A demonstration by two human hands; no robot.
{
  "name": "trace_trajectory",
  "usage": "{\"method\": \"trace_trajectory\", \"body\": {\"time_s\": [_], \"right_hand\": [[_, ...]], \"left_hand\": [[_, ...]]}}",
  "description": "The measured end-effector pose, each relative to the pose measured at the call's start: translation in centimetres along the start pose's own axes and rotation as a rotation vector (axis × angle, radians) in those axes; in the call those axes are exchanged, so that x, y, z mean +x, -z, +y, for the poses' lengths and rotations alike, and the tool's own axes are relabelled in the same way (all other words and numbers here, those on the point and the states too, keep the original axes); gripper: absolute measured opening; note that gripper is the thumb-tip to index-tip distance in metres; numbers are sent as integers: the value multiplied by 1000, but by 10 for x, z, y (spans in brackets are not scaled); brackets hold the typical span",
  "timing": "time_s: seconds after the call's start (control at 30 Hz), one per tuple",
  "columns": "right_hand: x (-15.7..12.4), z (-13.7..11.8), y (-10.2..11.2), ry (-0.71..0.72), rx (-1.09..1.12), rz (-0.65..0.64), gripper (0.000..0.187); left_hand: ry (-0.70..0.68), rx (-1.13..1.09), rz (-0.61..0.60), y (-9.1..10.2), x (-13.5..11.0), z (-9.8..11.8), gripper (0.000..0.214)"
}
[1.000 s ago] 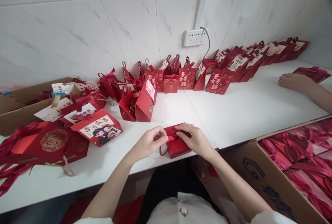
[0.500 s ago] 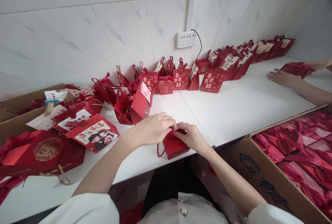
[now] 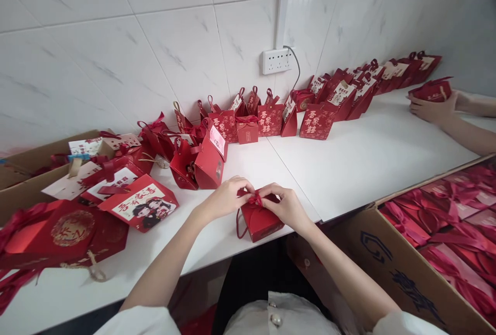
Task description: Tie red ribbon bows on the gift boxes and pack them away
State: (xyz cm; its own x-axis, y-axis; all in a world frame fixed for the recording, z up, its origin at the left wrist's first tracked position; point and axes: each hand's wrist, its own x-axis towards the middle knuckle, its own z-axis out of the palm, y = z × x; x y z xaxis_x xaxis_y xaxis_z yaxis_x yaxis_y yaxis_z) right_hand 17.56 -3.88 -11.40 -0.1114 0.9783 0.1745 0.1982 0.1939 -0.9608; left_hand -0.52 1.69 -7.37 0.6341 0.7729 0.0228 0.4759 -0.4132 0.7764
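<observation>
A small red gift box lies near the front edge of the white table, with a cord handle hanging at its left side. On its top is a red ribbon gathered into a knot or bow. My left hand pinches the ribbon from the left, fingertips close to the knot. From the right, my right hand pinches it too, thumb and fingers over the box top. The exact shape of the knot is partly hidden by my fingers.
Red gift boxes stand along the tiled wall. More boxes and tags pile up at left beside a carton. At right, an open cardboard box holds ribboned red boxes. A co-worker's hands hold another red box.
My left hand has shifted left and slightly down, spreading the ribbon so the knot shows more. The co-worker's red box has been lifted and turned in their hands.
</observation>
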Motion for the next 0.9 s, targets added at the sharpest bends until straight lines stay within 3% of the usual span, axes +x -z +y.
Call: {"method": "trace_trajectory", "body": {"time_s": [0.27, 0.5, 0.67, 0.9], "right_hand": [[-2, -3, -6, -42, -83, 81, 5], [-4, -4, -1, -57, -89, 59, 8], [1, -7, 11, -85, -34, -105, 12], [-1, -4, 9, -25, -85, -9, 12]], "left_hand": [[-54, -71, 184, -31, -25, 3, 12], [108, -223, 287, -46, -26, 8, 27], [131, -388, 265, -50, -24, -1, 32], [161, -640, 228, -57, -22, -4, 31]]}}
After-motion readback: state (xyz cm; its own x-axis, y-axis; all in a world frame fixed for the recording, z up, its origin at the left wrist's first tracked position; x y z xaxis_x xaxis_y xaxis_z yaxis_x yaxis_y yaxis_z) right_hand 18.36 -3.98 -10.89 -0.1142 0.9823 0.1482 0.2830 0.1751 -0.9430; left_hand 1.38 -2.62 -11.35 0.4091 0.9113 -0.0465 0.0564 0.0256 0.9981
